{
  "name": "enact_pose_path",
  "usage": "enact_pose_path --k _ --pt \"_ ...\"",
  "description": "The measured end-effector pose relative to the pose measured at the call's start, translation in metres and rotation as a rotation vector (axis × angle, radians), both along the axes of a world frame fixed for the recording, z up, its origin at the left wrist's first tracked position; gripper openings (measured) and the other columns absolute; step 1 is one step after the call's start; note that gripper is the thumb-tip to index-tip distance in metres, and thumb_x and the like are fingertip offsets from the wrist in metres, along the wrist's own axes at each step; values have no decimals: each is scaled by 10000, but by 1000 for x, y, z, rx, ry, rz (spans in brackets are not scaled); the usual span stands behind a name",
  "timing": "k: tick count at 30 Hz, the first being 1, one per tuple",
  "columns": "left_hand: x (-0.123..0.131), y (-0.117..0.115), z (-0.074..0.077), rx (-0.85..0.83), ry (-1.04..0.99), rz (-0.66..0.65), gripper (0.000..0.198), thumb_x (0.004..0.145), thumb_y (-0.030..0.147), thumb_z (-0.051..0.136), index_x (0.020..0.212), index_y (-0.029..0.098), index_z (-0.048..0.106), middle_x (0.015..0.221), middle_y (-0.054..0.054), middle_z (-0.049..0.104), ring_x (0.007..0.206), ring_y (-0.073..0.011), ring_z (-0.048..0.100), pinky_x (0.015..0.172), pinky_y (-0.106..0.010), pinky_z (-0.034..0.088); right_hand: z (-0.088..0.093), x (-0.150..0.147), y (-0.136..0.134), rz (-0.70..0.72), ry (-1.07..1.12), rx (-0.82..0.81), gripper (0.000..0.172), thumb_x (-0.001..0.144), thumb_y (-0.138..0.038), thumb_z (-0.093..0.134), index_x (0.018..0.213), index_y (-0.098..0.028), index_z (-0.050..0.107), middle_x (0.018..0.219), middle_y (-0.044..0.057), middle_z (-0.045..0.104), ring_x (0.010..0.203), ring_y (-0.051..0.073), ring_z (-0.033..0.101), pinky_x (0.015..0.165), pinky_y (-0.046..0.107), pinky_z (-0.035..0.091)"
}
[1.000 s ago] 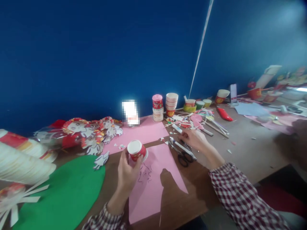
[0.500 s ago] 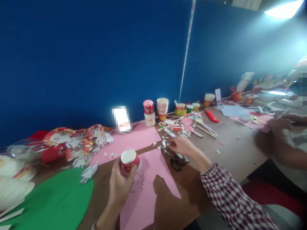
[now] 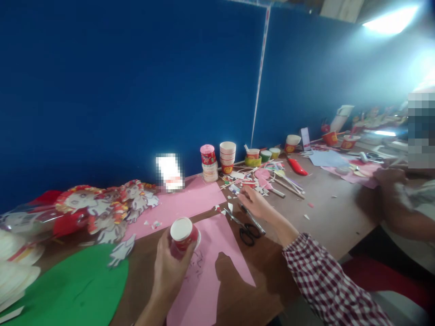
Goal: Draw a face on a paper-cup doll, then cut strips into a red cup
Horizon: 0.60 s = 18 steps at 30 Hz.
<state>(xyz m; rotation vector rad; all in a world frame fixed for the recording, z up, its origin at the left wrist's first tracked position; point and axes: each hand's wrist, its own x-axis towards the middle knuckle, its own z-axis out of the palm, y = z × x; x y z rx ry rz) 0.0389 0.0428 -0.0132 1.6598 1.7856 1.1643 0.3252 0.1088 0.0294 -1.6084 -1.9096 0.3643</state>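
My left hand (image 3: 171, 262) is wrapped round a small red paper cup (image 3: 183, 233) with a white top, held upright over a pink sheet (image 3: 200, 290) with dark scribbles. A white rim shows at the cup's lower right. My right hand (image 3: 254, 201) has its fingers bent together at a white, bluish-marked tube that looks like a glue stick (image 3: 234, 189); the hand hides part of it. Below this hand lie black-handled scissors (image 3: 247, 230) and a dark pen (image 3: 253, 218).
A stack of paper cups (image 3: 227, 156) and a red tin (image 3: 207, 155) stand by the blue wall. Paper scraps and sticks (image 3: 265, 179) lie beyond my right hand. Left are paper cutouts (image 3: 108, 203) and a green sheet (image 3: 84, 285). Another person's arm (image 3: 397, 199) is at right.
My right hand has moved away from beside the scissors and pen, up to the white tube. The left hand still holds the cup, and the view has shifted slightly.
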Motion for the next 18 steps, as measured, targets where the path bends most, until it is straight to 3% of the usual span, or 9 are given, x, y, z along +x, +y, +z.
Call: enact_pose_path --k 5,10,13,18 --pt "0 0 -3 0 -46 -6 781 623 489 720 1274 177 421 1222 -154 533 1106 -337 542 905 -499 452 -6 8 9 -189 -84 -31 276 907 -408 416 859 -174 553 769 51 641 701 183 589 590 256 378" --pt "0 1 -8 56 -84 -10 945 600 480 746 1379 187 297 1345 -179 418 1198 -350 468 966 -527 412 3 28 34 -366 -211 -118 322 927 -400 406 884 -156 612 809 84 665 784 208 617 609 258 397" --pt "-1 -2 -5 194 -128 -35 952 626 487 727 1400 186 261 1359 -177 385 1220 -341 443 998 -525 386 12 38 58 -446 -292 -179 309 946 -372 415 988 -141 616 933 106 658 851 202 619 702 295 467" --pt "-3 -7 4 443 -153 -92 819 759 487 600 1413 152 239 1378 -196 335 1267 -334 385 1038 -519 334 15 41 88 -450 -422 -242 302 905 -304 542 1170 -159 542 1173 84 569 978 199 594 824 402 512"
